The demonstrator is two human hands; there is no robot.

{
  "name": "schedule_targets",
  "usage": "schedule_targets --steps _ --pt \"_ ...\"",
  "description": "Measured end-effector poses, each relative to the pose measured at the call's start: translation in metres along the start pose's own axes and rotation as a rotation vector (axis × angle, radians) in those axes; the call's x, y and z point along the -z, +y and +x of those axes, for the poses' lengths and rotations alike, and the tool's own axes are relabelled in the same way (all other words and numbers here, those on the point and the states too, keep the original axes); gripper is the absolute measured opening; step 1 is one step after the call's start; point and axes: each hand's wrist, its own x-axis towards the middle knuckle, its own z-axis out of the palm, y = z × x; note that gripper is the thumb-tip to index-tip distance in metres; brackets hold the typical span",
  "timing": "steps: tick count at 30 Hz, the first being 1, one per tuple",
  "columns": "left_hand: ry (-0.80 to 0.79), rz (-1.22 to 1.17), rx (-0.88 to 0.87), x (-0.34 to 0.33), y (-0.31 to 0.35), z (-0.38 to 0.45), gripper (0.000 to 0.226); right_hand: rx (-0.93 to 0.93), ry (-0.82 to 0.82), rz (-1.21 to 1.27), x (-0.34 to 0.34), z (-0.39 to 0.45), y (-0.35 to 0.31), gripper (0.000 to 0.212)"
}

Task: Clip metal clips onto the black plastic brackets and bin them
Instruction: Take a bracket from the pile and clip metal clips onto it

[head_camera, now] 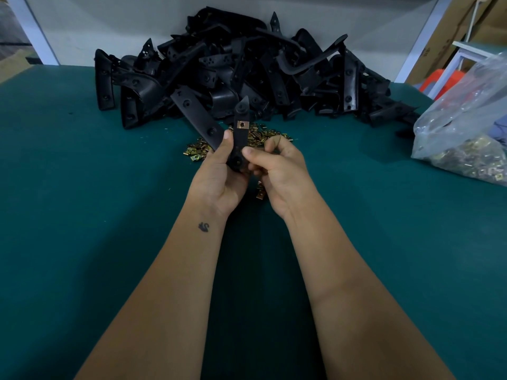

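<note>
Your left hand [219, 174] grips a black bracket [238, 138] upright over the green table [82, 187], fingers curled round its lower end, thumb up along the left edge. There's already a metal clip [242, 124] seated on the bracket, just below the pointed tip. Your right hand [277, 168] is pressed in against the bracket's lower right edge with the thumb on it — fingers curled in tight, though I can't tell whether they're pinching another clip (too dark in there).

Right behind your hands sits the loose scatter of clips [263, 135], brass-coloured, running from left of your left thumb to past your right knuckles, with a stray clip [260, 193] lying between your wrists. Behind that is the big pile of brackets [247, 67], stacked against the white back wall [96, 23] — one long bracket [197, 116] slopes down out of the pile and ends just beside your left thumb, so that side's tight.

The plastic bag [463, 127] of more clips slumps at the table's right edge, well apart from your hands. Open green surface stretches left of your left arm and between your right forearm and the bag. Cardboard boxes [452, 28] stand beyond the table's far right corner.
</note>
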Motion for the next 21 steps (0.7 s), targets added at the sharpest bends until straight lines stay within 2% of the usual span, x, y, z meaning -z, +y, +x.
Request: schedule_targets --steps 5,13,17,21 --pt "0.008 0.059 -0.001 -0.001 -0.003 -0.002 0.014 -0.019 0.004 -0.061 0.0 -0.002 0.0 0.041" --pt "0.01 0.002 0.029 -0.005 -0.005 -0.007 0.019 0.014 0.045 -0.114 -0.001 -0.001 -0.001 0.037" --pt "-0.017 -0.069 0.067 -0.007 -0.007 -0.009 0.033 0.088 0.084 -0.18 -0.005 0.0 -0.004 0.027" --pt "-0.031 -0.152 0.082 -0.008 -0.005 -0.011 0.029 0.127 0.095 -0.236 -0.008 -0.001 -0.004 0.028"
